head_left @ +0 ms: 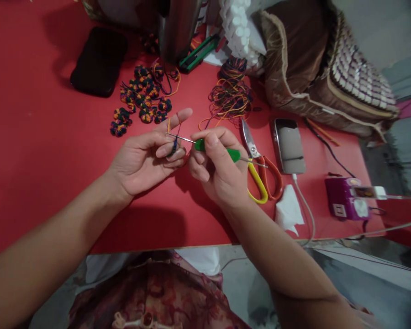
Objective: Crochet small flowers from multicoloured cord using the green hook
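Green-handled metal crochet hook (199, 145) aimed at multicolour yarn loop (174, 146).
The hook is pinched in the closed right hand (215, 169); its long axis is directed leftward at the loop, which is gripped by the half-curled left hand (140, 157).

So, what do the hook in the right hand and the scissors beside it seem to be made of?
Hook: thin shaft is silvery and glints, so likely metal; its green handle looks like smooth plastic. Scissors: blades are grey and reflective, probably steel; the yellow and orange loops are glossy, apparently plastic.
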`<move>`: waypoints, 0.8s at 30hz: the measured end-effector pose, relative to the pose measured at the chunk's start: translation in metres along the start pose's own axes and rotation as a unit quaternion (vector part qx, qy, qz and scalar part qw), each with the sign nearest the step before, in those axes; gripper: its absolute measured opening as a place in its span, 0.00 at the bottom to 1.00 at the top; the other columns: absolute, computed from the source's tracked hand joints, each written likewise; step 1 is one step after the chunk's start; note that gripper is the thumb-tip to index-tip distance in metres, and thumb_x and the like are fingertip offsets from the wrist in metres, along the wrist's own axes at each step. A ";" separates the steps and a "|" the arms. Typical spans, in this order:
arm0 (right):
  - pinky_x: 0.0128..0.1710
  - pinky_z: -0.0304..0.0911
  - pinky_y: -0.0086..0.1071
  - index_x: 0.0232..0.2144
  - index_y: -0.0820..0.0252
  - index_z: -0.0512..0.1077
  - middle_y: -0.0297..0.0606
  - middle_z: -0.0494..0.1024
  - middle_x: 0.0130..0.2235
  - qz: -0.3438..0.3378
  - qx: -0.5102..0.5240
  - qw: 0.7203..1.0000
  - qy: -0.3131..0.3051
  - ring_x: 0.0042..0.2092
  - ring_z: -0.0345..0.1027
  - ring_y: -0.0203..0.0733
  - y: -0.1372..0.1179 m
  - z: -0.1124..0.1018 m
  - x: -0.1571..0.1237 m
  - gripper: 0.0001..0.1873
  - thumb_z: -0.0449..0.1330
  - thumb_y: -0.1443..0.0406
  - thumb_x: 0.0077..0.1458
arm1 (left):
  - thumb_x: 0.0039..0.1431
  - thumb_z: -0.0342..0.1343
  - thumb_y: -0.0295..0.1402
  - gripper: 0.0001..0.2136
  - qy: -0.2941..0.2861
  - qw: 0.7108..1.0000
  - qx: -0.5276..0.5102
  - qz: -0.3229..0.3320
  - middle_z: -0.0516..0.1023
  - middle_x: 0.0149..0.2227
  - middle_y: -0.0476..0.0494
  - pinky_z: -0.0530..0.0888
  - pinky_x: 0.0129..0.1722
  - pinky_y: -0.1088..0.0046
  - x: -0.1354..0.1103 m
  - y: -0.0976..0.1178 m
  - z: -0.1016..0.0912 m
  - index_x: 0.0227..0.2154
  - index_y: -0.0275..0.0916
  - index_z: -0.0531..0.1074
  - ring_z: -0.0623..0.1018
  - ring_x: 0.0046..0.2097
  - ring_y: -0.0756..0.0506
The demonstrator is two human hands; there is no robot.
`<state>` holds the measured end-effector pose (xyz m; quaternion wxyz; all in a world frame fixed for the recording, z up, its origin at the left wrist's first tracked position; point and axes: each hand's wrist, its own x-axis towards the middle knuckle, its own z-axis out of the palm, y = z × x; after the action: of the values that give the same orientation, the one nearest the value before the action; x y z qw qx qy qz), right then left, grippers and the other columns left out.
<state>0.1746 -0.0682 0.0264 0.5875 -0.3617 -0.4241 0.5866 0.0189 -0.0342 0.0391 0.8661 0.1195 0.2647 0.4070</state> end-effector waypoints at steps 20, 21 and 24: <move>0.14 0.44 0.21 0.30 0.60 0.76 0.24 0.66 0.21 0.105 0.076 0.988 -0.083 0.17 0.42 0.24 -0.009 -0.023 0.014 0.16 0.73 0.55 0.59 | 0.54 0.62 0.20 0.19 -0.023 0.995 0.094 0.031 0.66 0.18 0.55 0.74 0.31 0.77 -0.006 -0.002 0.002 0.49 0.35 0.84 0.67 0.23 0.52; 0.14 0.44 0.21 0.30 0.60 0.77 0.24 0.66 0.21 0.092 0.063 0.991 -0.075 0.17 0.42 0.25 -0.009 -0.023 0.014 0.16 0.73 0.55 0.59 | 0.54 0.62 0.20 0.19 -0.019 0.994 0.098 0.038 0.66 0.18 0.55 0.73 0.30 0.77 -0.007 -0.002 0.003 0.49 0.35 0.84 0.67 0.23 0.52; 0.14 0.42 0.22 0.29 0.58 0.77 0.23 0.64 0.20 0.052 0.018 0.997 -0.053 0.17 0.43 0.26 -0.011 -0.024 0.014 0.15 0.72 0.55 0.60 | 0.56 0.64 0.22 0.16 -0.008 0.991 0.113 0.072 0.65 0.19 0.55 0.70 0.27 0.76 -0.006 -0.002 0.004 0.46 0.37 0.84 0.65 0.22 0.52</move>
<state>0.1997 -0.0532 0.0284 0.5395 -0.3411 -0.4242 0.6424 0.0187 -0.0401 0.0442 0.8174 0.2391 0.2925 0.4349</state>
